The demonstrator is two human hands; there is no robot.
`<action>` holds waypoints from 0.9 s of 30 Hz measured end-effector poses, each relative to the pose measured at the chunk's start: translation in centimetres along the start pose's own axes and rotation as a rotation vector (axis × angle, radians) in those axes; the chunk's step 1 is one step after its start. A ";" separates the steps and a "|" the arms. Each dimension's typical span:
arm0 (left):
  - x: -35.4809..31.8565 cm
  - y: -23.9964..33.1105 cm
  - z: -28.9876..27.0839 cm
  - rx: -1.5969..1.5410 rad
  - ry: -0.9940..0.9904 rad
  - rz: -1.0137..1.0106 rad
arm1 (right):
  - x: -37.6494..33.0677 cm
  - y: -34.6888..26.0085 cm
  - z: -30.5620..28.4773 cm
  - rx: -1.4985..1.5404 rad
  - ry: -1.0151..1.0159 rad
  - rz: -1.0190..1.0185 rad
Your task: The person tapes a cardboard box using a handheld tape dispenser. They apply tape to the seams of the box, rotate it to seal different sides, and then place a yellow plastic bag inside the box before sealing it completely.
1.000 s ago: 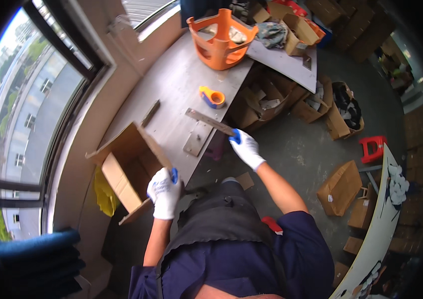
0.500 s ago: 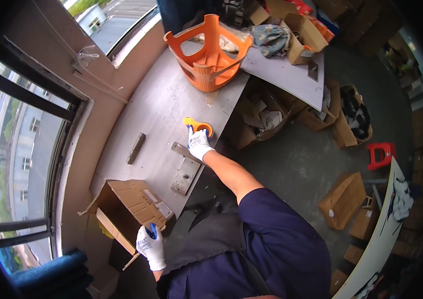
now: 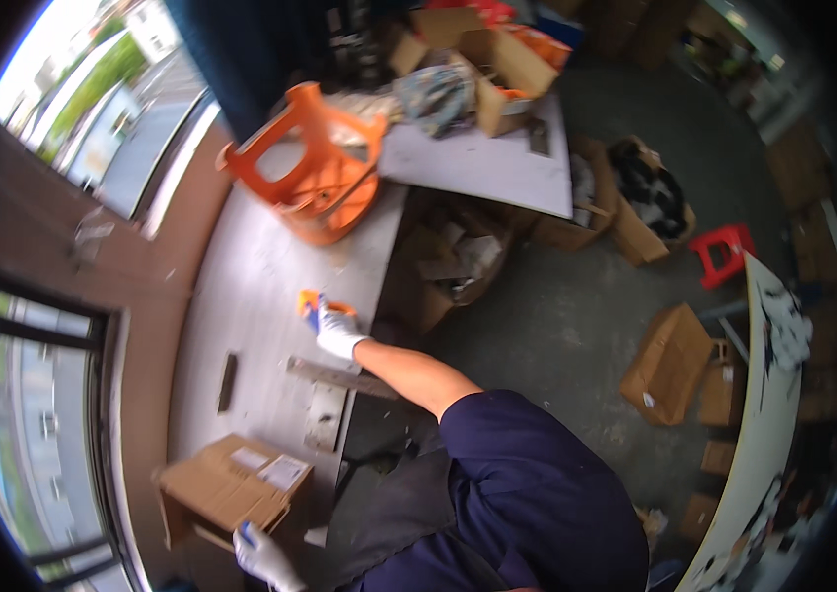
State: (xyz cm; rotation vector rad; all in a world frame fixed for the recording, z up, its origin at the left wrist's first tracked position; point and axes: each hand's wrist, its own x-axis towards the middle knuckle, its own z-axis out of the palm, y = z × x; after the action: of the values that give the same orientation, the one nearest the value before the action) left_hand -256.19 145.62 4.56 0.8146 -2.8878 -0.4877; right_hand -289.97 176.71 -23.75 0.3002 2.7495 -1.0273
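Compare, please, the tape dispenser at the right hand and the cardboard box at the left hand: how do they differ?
Size: the tape dispenser is small; the cardboard box is much larger.
Colour: the tape dispenser shows orange; the cardboard box is brown with pale labels.
Visibility: the right hand partly covers the tape dispenser; the cardboard box's upper face is uncovered.
Shared: each has a white-gloved hand at it, the left hand beside the box.

Right fingers (image 3: pixel 324 321) touch, perhaps grip, an orange tape dispenser (image 3: pixel 309 298); left fingers (image 3: pixel 250 538) hold a carton (image 3: pixel 226 481).

Head-worn fisheye, facing down from above workbench (image 3: pixel 265 311); floor (image 3: pixel 556 335) at right.
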 end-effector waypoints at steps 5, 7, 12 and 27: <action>-0.6 0.4 -7.0 -0.538 0.275 -0.232 | -5.4 -3.4 -10.6 0.886 -0.083 -0.123; 1.1 -3.0 -7.3 -0.761 0.338 -0.246 | -7.3 -1.9 -13.7 1.309 -0.229 -0.219; -1.2 -4.3 -2.9 -0.607 0.231 0.073 | -13.1 -3.3 -19.5 1.712 -0.689 -0.260; -4.9 -6.3 1.0 -0.820 0.192 -0.399 | -17.8 -4.0 -14.8 1.677 -0.696 -0.171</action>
State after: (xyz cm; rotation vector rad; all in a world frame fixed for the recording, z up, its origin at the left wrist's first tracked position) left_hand -249.14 143.38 1.47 1.1585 -2.0267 -1.4003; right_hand -275.47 181.36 -5.89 -0.1147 0.8069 -2.5304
